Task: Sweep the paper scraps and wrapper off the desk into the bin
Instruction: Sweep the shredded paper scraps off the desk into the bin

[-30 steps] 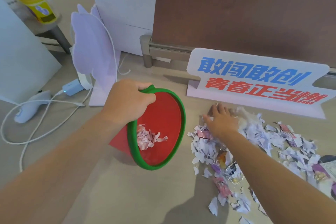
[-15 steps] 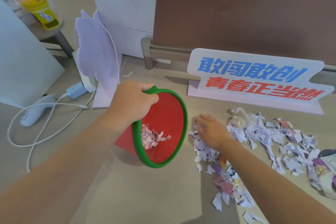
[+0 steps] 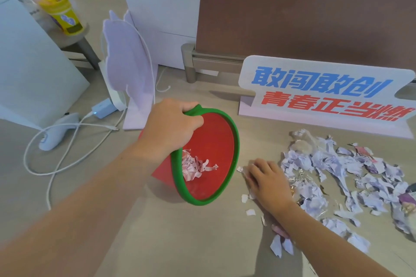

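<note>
A red bin with a green rim (image 3: 216, 141) lies tilted on its side on the desk, mouth facing right, with some torn paper inside (image 3: 195, 166). My left hand (image 3: 171, 126) grips its green rim at the top. My right hand (image 3: 267, 182) lies flat, palm down, on the desk just right of the bin's mouth, fingers toward the bin, with a few scraps under and beside it. A spread of torn white and purple paper scraps (image 3: 333, 171) and crinkled wrappers (image 3: 299, 177) covers the desk to the right of that hand.
A white sign with blue and red characters (image 3: 324, 94) stands behind the scraps, a brown divider panel (image 3: 304, 20) behind it. To the left are a lilac cut-out stand (image 3: 128, 69), a white charger and cable (image 3: 67, 132) and a white box (image 3: 164, 7).
My right hand has slid left across the desk toward the bin's mouth, pushing scraps along. The bin stays tilted in my left hand.
</note>
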Demonstrator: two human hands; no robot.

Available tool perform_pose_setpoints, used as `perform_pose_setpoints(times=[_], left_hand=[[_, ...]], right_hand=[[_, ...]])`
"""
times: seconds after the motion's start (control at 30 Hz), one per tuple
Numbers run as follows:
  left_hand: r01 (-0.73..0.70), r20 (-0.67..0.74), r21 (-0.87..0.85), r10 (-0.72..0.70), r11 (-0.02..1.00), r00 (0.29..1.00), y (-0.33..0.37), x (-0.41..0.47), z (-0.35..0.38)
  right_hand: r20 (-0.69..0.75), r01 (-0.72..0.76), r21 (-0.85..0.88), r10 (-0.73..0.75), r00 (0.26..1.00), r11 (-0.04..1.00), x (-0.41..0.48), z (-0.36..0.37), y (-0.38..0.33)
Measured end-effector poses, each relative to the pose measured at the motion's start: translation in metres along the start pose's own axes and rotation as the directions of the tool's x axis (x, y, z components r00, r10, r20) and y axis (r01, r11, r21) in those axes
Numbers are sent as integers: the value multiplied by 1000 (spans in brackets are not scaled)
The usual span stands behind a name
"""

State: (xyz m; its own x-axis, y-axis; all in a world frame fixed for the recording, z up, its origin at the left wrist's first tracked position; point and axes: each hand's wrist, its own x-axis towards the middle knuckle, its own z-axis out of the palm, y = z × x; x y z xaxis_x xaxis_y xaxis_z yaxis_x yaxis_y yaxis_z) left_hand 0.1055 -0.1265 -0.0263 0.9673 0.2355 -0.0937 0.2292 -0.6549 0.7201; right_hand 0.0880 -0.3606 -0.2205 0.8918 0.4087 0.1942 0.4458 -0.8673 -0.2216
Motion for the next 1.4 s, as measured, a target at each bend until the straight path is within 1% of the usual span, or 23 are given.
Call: perform_pose_setpoints(times=[0.1,0.2,0.27,0.3,0.33,0.37,0.4,0.5,0.57,0.63,0.67,0.7,0.73,0.77,0.83,0.87,0.93,1.0,1.1,1.2,1.23,1.3,1.4], left_hand=[[-23,6,29,22,999,1000,1,-2,0],[-19,12,53,19,998,1000,1,-4,3],[-30,15,71,29,997,999,1,-5,4],[-33,15,67,32,997,999,1,-6,3],[-28,16,52,27,998,1000,1,-7,3],[-16,19,33,16,999,1000,0,-7,3],[-4,18,22,3,1000,1000,-1,-8,3],[15,6,6,-15,1000,1000,-4,-12,-1],[13,-2,-13,-13,1000,1000,-4,-16,-3],[-5,-11,-9,5,1000,1000,-3,-20,-4],[-11,-19,2,11,1000,1000,-3,-22,-5],[-4,-28,3,4,1000,1000,-4,-23,-7],[13,-33,-9,-14,1000,999,-5,-25,-9],[28,-34,-33,-29,999,999,-6,-27,-12],[37,-23,-56,-38,998,999,-8,-30,-16],[31,-22,-51,-32,998,999,-9,-30,-16],[11,-30,-35,-12,999,999,-11,-31,-16],[0,-29,-40,-1,999,1000,-12,-31,-15],[-3,-21,-46,2,999,1000,-13,-29,-12],[-7,-15,-34,7,999,1000,-12,-28,-9],[-15,-10,-33,15,999,1000,-12,-28,-8],[-33,-3,-33,33,999,999,-8,-30,-8],[-56,-3,-6,56,998,998,-6,-30,-8]], right_hand=[[20,28,-29,-27,999,999,6,5,8],[200,-51,-32,57,978,998,15,-2,8],[312,-179,-15,175,934,984,29,-9,6],[322,-272,33,247,914,962,37,-18,1],[277,-357,110,316,907,928,45,-30,-6],[186,-408,219,372,909,886,52,-44,-15],[77,-403,343,403,912,848,57,-59,-27],[-85,-311,695,503,860,649,68,-99,-77],[-87,-263,822,569,818,504,78,-105,-111],[16,-278,904,627,779,324,88,-93,-137],[70,-314,907,635,769,279,91,-83,-146],[120,-353,894,612,782,277,92,-70,-153],[154,-385,866,562,813,319,90,-60,-159],[197,-414,814,478,856,407,87,-50,-164],[292,-374,625,239,926,686,77,-37,-171],[350,-310,509,136,927,803,74,-35,-172],[425,-168,349,3,905,922,69,-41,-173],[409,-36,311,-100,907,950,69,-52,-174],[350,98,337,-221,910,936,73,-66,-173],[441,11,400,-203,874,916,73,-80,-167],[419,10,449,-220,881,894,72,-87,-166],[269,97,470,-247,931,877,69,-90,-158],[236,105,511,-258,937,853,61,-94,-150]])
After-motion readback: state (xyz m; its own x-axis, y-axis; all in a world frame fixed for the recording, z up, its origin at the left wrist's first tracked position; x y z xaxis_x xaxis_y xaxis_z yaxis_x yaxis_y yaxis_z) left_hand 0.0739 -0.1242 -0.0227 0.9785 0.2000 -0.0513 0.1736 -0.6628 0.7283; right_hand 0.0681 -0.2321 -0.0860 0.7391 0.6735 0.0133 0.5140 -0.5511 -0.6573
